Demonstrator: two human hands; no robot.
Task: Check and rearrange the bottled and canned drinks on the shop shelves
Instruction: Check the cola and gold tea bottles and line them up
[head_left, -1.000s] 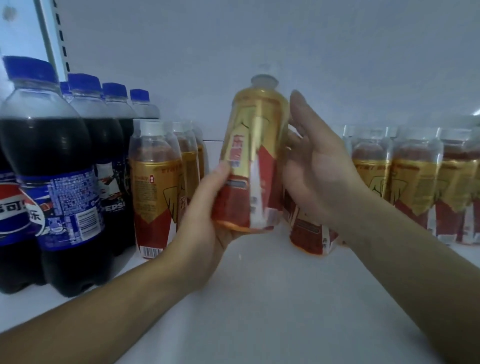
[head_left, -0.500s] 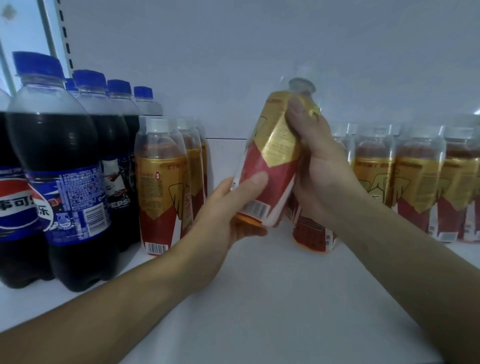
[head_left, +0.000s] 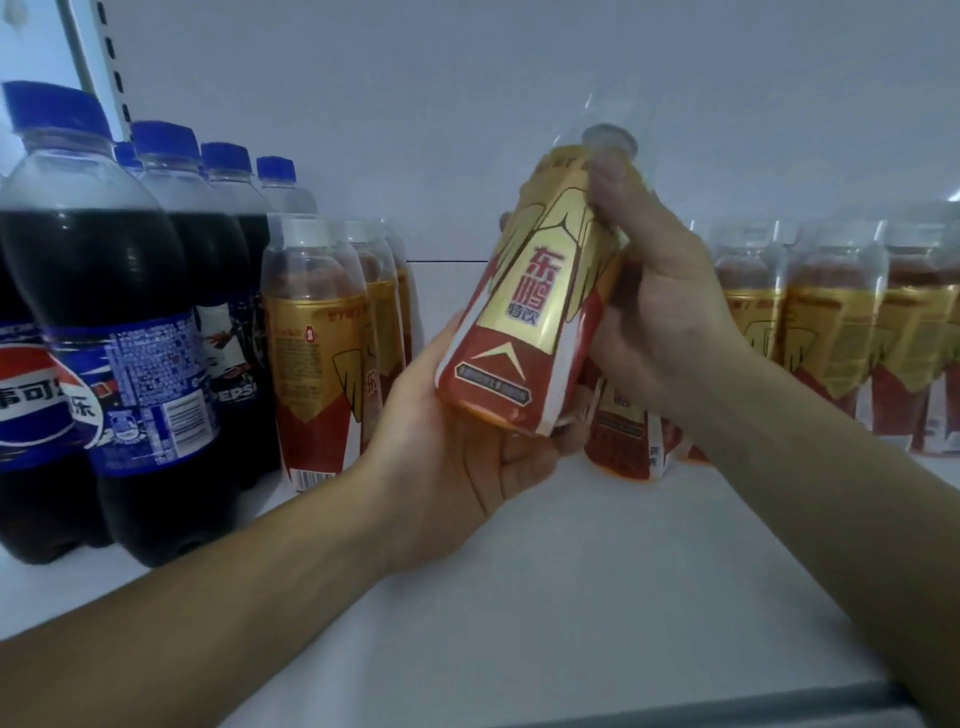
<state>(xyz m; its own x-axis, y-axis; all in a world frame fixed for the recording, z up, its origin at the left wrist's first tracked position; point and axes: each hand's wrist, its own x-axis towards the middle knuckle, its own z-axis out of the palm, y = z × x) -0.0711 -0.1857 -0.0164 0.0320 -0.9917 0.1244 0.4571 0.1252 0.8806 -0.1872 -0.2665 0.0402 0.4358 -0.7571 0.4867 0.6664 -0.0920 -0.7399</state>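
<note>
The gold-and-red bottle (head_left: 524, 312) is held above the shelf (head_left: 571, 597), its long axis tilted with the cap up and to the right. The base is cupped by the left hand (head_left: 457, 467); the shoulder is gripped by the right hand (head_left: 660, 322).

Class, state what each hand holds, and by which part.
Both hold one gold-and-red bottle, tilted: the left hand cups its base, the right hand grips its upper body near the cap.

- Your left hand (head_left: 457, 467) cups the base of the bottle (head_left: 519, 322) from below, fingers curled.
- Your right hand (head_left: 665, 322) grips its upper part, thumb near the cap.
</note>
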